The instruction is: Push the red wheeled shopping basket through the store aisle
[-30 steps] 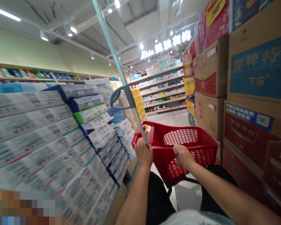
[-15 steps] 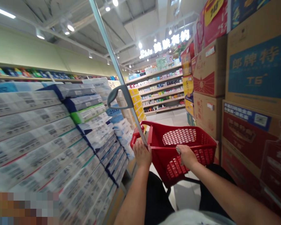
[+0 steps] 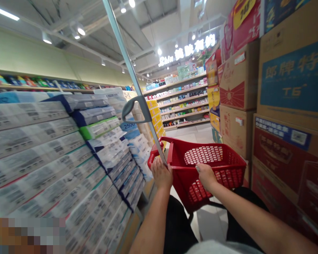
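A red plastic shopping cart (image 3: 180,183) with perforated sides stands in front of my legs, its basket tilted in view. From its near left corner a long silver pole (image 3: 127,60) rises, carrying a grey loop handle (image 3: 137,110) partway up. My left hand (image 3: 162,173) is closed over the cart's red rim at the foot of the pole; its fingertips are partly hidden. Held in front of the cart's near side, my right hand (image 3: 207,177) is curled into a fist. A small pale bit shows at its fingers, too small to name.
Stacked packs of paper goods (image 3: 42,151) line the left side closely. Cardboard cartons (image 3: 288,88) rise close on the right. Pale floor tiles (image 3: 192,135) run between them toward shelves of small goods (image 3: 185,98) at the back.
My right hand has shifted slightly left along the cart's near side. My left hand keeps its hold, and the cart stays almost in the same place in view.
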A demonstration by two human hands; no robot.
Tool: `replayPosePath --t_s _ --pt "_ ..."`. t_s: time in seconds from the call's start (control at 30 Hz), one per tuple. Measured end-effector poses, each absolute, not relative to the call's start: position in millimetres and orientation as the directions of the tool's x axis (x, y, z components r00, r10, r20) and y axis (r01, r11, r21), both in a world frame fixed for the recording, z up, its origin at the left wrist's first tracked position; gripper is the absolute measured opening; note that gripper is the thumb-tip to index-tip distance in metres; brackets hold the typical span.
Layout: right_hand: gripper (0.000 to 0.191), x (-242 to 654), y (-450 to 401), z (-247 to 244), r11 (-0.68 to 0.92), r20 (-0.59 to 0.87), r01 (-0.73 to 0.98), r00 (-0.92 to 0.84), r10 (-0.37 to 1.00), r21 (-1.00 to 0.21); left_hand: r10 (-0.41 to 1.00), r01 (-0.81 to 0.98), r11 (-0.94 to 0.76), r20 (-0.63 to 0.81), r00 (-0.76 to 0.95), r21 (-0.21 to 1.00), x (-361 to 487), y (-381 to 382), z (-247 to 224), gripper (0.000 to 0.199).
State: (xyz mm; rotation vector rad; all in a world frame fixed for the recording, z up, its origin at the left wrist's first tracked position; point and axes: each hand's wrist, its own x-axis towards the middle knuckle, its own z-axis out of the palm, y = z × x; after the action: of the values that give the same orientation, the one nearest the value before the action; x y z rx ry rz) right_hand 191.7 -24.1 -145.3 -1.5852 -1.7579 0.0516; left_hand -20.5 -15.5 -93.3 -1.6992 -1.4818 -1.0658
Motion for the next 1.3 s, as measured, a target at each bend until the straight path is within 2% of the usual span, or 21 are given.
replayPosePath --t_s 0.1,0.2,0.37,0.53,0.7,0.9,1.03,1.2,1.3 --pt "0.046 165.9 -23.5 -146.1 0.384 0.589 0.803 -0.051 0.806 -0.456 0.459 0.985 -0.171 0.887 0.058 0.024 -21.0 -13.1 -93.7 0.051" --pt "0.058 150.4 -23.0 -143.6 0.466 0.603 0.762 -0.126 0.788 -0.450 0.444 0.983 -0.181 0.893 0.073 0.010 -22.4 -12.0 -94.4 0.050" --pt "0.051 135.6 -23.2 -128.0 0.440 0.570 0.724 -0.078 0.818 -0.531 0.459 0.983 -0.182 0.887 0.056 0.032 -21.2 -14.1 -93.9 0.049" --pt "0.056 126.7 -27.3 -121.8 0.575 0.622 0.682 -0.222 0.751 -0.451 0.474 0.981 -0.190 0.878 0.066 0.029 -19.7 -18.9 -92.7 0.049" --pt "0.053 128.4 -28.1 -119.2 0.425 0.549 0.717 -0.071 0.833 -0.553 0.477 0.985 -0.169 0.878 0.047 0.039 -17.6 -20.4 -93.3 0.051" --pt "0.056 116.0 -30.1 -109.5 0.597 0.608 0.624 -0.234 0.759 -0.505 0.496 0.982 -0.182 0.867 0.053 0.044 -17.3 -21.2 -93.6 0.052" --pt "0.054 113.9 -27.0 -109.2 0.493 0.552 0.646 -0.130 0.824 -0.583 0.471 0.984 -0.175 0.881 0.046 0.042 -17.8 -20.5 -93.8 0.051" --pt "0.060 108.8 -26.1 -110.2 0.519 0.563 0.617 -0.145 0.814 -0.591 0.442 0.987 -0.157 0.896 0.038 0.036 -17.8 -17.8 -94.8 0.051" --pt "0.059 111.5 -26.0 -113.6 0.462 0.522 0.632 -0.106 0.847 -0.622 0.440 0.986 -0.166 0.896 0.050 0.026 -18.7 -17.3 -95.4 0.051"
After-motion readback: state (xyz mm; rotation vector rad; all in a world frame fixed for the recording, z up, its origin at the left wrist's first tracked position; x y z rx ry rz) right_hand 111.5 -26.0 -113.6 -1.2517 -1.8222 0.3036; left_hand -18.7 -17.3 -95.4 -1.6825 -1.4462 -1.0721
